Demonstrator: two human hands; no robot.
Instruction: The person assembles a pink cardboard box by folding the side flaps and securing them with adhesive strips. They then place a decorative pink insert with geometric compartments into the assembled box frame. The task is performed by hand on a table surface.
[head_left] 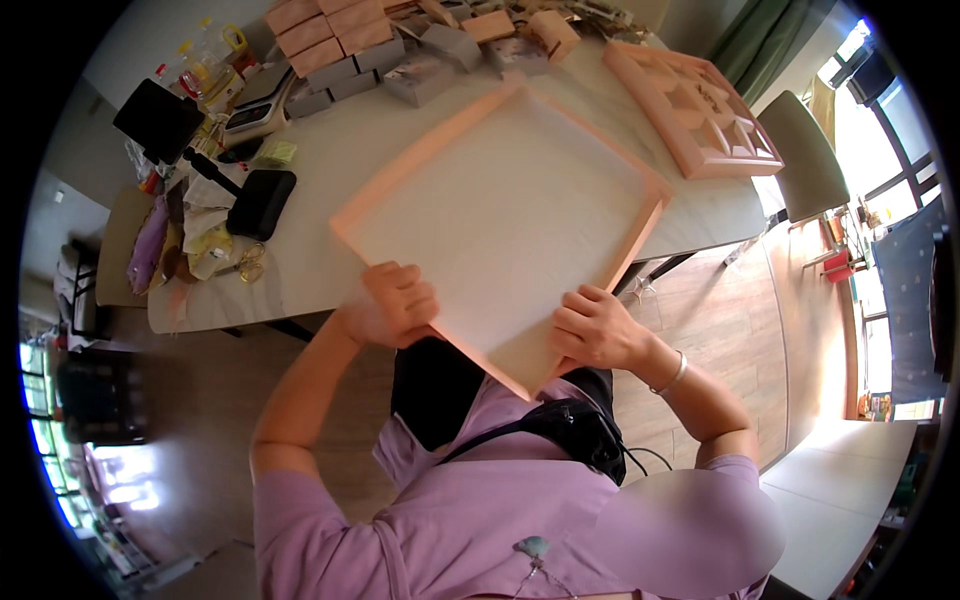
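Observation:
A large, shallow pink cardboard box lid (pixel 500 220) with a pale inside lies turned cornerwise before me, its hollow side up. Its far part is over the table, while the near corner juts past the table edge toward my lap. My left hand (pixel 400 305) is closed over the wall at the near left. On the near right wall, my right hand (pixel 595 328) has its fingers curled over the rim. The undersides of the lid and both thumbs are mostly hidden.
On the white table (pixel 300 200), a pink box with compartments (pixel 700 115) stands at the far right. Pink and grey small boxes (pixel 340 45) are piled at the back. A black stand (pixel 262 203) and gold-handled scissors (pixel 250 265) lie left. A chair (pixel 805 160) is at right.

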